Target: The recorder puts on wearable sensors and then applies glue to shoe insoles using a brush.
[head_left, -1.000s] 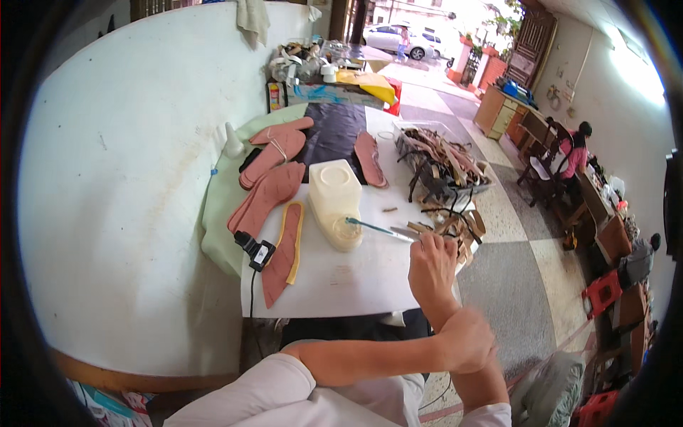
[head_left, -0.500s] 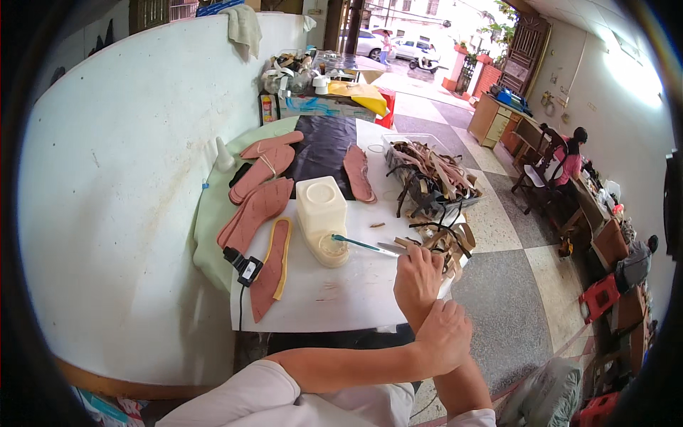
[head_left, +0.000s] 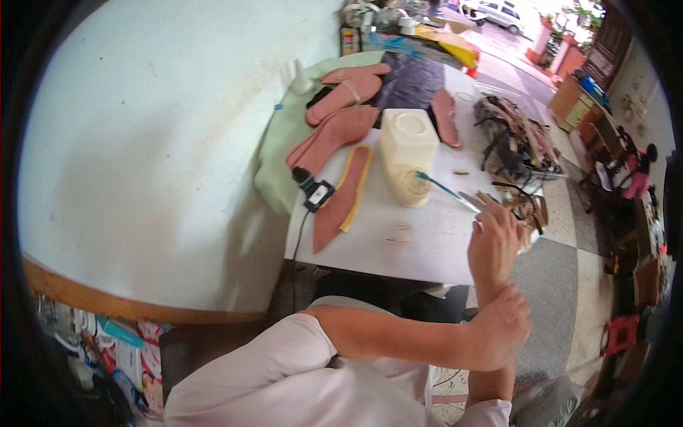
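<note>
My right hand is closed at the end of a thin brush, over the table's right side. The brush's teal end rests at the round mouth of a cream plastic jug. A pointed metal blade lies beside the handle, its other end hidden near my fingers. My left hand, slightly blurred, is wrapped over my right forearm just below the wrist. Left of the jug lies a reddish-brown shoe sole edged with a yellow strip. A black clip-like device with a cable sits against it.
More soles lie at the table's far left on green cloth; another sole is behind the jug. A bin heaped with strips stands at the right, loose scraps before it. A white wall rises at left.
The view has swung left and downward, so the table sits farther right and higher. My left hand still clasps my right forearm; the brush end remains at the jug's mouth.
</note>
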`<state>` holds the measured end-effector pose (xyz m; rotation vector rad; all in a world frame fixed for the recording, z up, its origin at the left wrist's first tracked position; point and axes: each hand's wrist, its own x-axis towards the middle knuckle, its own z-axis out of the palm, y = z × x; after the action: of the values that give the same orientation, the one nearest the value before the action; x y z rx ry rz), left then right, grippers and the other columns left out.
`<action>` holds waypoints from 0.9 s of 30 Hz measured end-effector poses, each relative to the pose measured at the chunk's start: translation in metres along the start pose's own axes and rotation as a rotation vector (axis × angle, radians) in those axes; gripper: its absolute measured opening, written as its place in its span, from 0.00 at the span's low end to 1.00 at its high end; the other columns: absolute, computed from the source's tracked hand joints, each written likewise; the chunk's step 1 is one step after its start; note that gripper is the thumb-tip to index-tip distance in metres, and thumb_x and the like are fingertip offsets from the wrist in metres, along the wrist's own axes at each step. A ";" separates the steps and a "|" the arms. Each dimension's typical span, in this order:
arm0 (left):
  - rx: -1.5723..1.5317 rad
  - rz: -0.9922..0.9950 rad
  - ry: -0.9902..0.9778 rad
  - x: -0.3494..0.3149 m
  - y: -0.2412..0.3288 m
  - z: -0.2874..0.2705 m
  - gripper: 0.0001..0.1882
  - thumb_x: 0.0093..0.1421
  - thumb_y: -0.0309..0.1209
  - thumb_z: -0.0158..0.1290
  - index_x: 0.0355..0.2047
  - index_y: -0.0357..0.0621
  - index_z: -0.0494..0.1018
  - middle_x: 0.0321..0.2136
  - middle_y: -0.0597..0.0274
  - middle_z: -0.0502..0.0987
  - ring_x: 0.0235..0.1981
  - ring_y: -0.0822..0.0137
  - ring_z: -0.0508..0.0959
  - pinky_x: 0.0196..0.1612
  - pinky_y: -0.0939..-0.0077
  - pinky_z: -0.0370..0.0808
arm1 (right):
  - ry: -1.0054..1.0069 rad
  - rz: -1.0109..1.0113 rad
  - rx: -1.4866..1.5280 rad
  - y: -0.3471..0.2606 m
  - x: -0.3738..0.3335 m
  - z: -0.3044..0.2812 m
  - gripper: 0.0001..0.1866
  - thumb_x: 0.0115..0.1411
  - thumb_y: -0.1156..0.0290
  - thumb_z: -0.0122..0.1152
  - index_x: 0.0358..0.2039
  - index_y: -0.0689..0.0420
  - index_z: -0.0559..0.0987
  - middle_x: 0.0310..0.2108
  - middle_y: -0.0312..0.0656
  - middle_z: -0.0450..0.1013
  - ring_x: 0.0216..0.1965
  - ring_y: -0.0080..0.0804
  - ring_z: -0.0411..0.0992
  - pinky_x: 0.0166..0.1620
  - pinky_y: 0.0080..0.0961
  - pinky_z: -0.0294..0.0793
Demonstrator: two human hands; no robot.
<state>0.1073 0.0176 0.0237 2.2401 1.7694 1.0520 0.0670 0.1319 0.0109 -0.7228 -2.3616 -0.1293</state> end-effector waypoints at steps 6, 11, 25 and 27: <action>-0.369 0.043 0.411 -0.068 -0.047 -0.137 0.24 0.55 0.28 0.68 0.52 0.41 0.76 0.47 0.56 0.79 0.50 0.52 0.79 0.60 0.58 0.74 | -0.067 0.027 0.372 -0.003 0.008 -0.017 0.04 0.58 0.79 0.69 0.35 0.59 0.83 0.49 0.45 0.81 0.53 0.48 0.77 0.56 0.43 0.72; 0.267 -0.580 0.716 -0.151 -0.153 -0.210 0.35 0.52 0.30 0.73 0.60 0.42 0.72 0.55 0.51 0.75 0.52 0.53 0.78 0.57 0.60 0.75 | -0.175 0.030 0.535 0.006 0.016 -0.027 0.06 0.58 0.82 0.70 0.36 0.65 0.83 0.47 0.49 0.82 0.48 0.46 0.81 0.52 0.38 0.80; 0.326 -1.075 0.455 -0.195 -0.243 -0.184 0.53 0.46 0.38 0.78 0.72 0.50 0.65 0.48 0.48 0.77 0.49 0.51 0.81 0.55 0.60 0.78 | -0.434 -0.040 0.734 0.019 0.036 -0.019 0.08 0.54 0.80 0.72 0.35 0.62 0.83 0.46 0.48 0.82 0.46 0.50 0.80 0.49 0.39 0.79; 0.306 -1.101 0.454 -0.193 -0.243 -0.184 0.53 0.46 0.38 0.78 0.72 0.50 0.65 0.49 0.48 0.77 0.48 0.52 0.80 0.54 0.60 0.78 | -0.436 -0.059 0.698 0.027 0.031 -0.013 0.08 0.54 0.80 0.72 0.36 0.61 0.83 0.45 0.47 0.82 0.45 0.50 0.81 0.48 0.40 0.80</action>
<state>-0.2133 -0.1365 -0.0390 0.7406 2.8917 1.0423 0.0688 0.1653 0.0384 -0.3528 -2.5709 0.8659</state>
